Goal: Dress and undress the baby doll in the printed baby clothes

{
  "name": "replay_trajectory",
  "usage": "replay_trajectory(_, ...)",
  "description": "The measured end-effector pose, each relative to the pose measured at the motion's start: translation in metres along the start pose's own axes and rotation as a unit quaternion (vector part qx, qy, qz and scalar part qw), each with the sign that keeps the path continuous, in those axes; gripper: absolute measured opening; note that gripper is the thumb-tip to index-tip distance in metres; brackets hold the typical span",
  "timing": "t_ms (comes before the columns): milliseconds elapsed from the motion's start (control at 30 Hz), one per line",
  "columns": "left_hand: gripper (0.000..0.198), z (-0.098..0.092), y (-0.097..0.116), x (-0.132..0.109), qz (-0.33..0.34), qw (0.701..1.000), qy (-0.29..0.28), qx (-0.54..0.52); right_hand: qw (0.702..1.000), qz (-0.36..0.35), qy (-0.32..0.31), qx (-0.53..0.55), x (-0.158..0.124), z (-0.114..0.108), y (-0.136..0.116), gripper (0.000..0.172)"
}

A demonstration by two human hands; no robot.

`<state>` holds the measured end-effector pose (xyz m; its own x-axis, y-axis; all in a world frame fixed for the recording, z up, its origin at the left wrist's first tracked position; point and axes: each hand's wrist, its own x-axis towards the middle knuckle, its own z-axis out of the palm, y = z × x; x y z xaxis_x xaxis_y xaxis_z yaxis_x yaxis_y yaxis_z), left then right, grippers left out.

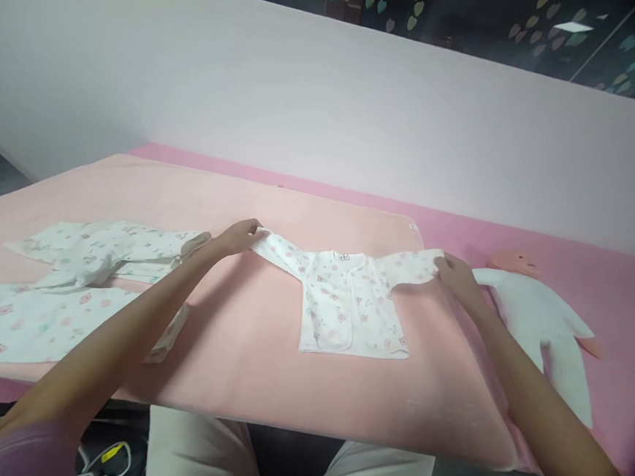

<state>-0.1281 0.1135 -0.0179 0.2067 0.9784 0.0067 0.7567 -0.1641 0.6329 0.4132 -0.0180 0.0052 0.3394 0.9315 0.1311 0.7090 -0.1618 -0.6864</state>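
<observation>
A small white baby shirt (pixel 340 298) with a pink and green print lies spread face up on the peach mat, its neckline away from me and its hem toward me. My left hand (pixel 239 237) pinches the cuff of the sleeve on the left, drawing it out sideways. At the other side my right hand (pixel 457 276) is closed on the opposite cuff. Both sleeves are stretched out and look slightly raised off the mat.
More printed baby clothes (pixel 124 245) lie on the left of the peach mat (pixel 261 395), partly behind my left forearm. A white plush toy (pixel 536 314) with orange parts rests on the pink surface (pixel 626 292) at right. A white wall (pixel 327 114) stands behind.
</observation>
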Motion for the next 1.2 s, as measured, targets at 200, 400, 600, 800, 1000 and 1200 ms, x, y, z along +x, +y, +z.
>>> replay_trajectory(200, 0.034, 0.011, 0.001, 0.049, 0.002, 1.000, 0.016, -0.014, 0.998, 0.051, 0.024, -0.037, 0.021, -0.026, 0.054, 0.026)
replay_trajectory(400, 0.033, 0.006, 0.001, 0.070, 0.005, 0.996, 0.042, 0.075, 0.994, 0.059, 0.009, -0.093, 0.017, -0.018, 0.078, 0.027)
replay_trajectory(600, 0.048, 0.035, 0.036, 0.031, 0.059, 0.969, 0.055, 0.233, 0.980, -0.063, 0.135, -0.132, -0.023, 0.018, 0.063, 0.031)
replay_trajectory(800, 0.064, 0.111, 0.094, -0.069, 0.313, 0.936, -0.082, 0.140, 0.970, -0.229, -0.080, 0.003, -0.114, 0.058, -0.011, 0.022)
replay_trajectory(1000, 0.078, 0.148, 0.090, -0.130, 0.313, 0.932, -0.124, 0.134, 0.928, -0.320, -0.188, -0.027, -0.151, 0.095, -0.026, 0.012)
replay_trajectory(1200, 0.073, 0.150, 0.090, -0.138, 0.307, 0.932, -0.121, 0.147, 0.942, -0.276, -0.185, -0.042, -0.146, 0.105, -0.026, 0.014)
